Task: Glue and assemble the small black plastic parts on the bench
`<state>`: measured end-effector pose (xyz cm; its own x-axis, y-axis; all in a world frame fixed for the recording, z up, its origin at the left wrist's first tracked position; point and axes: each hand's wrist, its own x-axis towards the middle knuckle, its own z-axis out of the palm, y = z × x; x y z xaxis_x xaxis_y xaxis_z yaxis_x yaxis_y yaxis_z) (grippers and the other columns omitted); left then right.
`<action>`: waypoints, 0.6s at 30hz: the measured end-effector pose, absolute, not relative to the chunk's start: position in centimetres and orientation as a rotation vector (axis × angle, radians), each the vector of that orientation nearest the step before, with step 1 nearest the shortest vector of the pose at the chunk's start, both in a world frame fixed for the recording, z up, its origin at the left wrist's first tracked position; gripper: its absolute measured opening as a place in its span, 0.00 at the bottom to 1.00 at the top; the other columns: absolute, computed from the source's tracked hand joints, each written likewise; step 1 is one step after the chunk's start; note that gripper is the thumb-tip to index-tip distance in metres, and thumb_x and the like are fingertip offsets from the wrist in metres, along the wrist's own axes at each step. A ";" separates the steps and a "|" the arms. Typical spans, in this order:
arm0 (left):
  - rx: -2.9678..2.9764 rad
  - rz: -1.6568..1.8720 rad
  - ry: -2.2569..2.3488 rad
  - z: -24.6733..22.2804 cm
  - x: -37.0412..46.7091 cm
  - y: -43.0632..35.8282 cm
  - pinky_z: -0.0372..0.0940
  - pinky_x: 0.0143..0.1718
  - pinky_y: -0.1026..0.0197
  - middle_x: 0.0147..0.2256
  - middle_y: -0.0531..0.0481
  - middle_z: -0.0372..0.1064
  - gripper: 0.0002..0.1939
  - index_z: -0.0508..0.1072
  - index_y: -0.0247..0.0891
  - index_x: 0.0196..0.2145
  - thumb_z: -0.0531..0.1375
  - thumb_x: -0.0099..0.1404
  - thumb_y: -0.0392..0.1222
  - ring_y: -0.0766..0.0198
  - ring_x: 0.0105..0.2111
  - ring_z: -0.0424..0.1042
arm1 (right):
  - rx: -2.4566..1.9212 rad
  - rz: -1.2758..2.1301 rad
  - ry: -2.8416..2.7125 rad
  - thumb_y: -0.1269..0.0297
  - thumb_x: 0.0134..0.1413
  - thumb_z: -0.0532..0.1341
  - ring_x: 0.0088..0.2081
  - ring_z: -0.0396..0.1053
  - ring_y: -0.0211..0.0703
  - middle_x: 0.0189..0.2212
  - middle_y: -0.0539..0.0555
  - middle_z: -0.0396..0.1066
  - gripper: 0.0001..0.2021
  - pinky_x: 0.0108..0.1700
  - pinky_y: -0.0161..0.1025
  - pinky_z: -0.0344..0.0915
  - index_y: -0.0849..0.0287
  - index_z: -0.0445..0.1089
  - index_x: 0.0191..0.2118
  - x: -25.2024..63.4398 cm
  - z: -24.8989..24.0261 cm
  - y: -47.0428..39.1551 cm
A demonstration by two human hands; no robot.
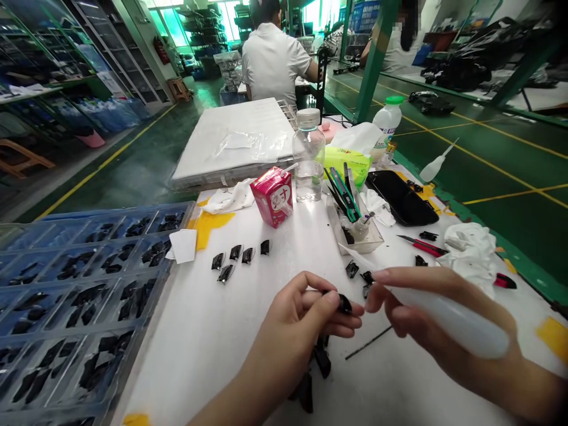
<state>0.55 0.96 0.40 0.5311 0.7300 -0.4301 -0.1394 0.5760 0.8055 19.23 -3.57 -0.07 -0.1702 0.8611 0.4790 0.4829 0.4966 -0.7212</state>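
Note:
My left hand (306, 313) pinches a small glossy black part (344, 303) between thumb and fingers, over the white tabletop (190, 343). Close to its right, my right hand (426, 319) is wrapped round a translucent white squeeze bottle (457, 319), whose thin nozzle points up and left. Several small black pieces (235, 252) with clear edges lie in a loose group at the left of the tabletop. Below my left hand are larger black parts (322, 360), partly hidden by it. More small black pieces (352, 270) lie just beyond my right hand.
Blue compartment trays (89, 272) of black parts fill the left. Beyond my hands stand a red carton (273, 198), a clear bottle (308, 157) and a tool box (355, 236) with cutters. A phone (403, 198) and tweezers (421, 244) lie right. A seated person (273, 62) faces away.

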 end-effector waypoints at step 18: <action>1.036 0.478 0.992 -0.3 0.1 1.6 0.52 0.24 0.70 0.20 0.59 0.62 0.14 0.73 0.36 0.46 0.62 0.65 0.46 0.72 0.21 0.56 | -0.992 -0.013 -2.154 0.71 0.61 0.51 0.22 0.62 0.40 0.24 0.48 0.64 0.20 0.24 0.37 0.56 0.57 0.58 0.58 18.8 -2.3 -2.8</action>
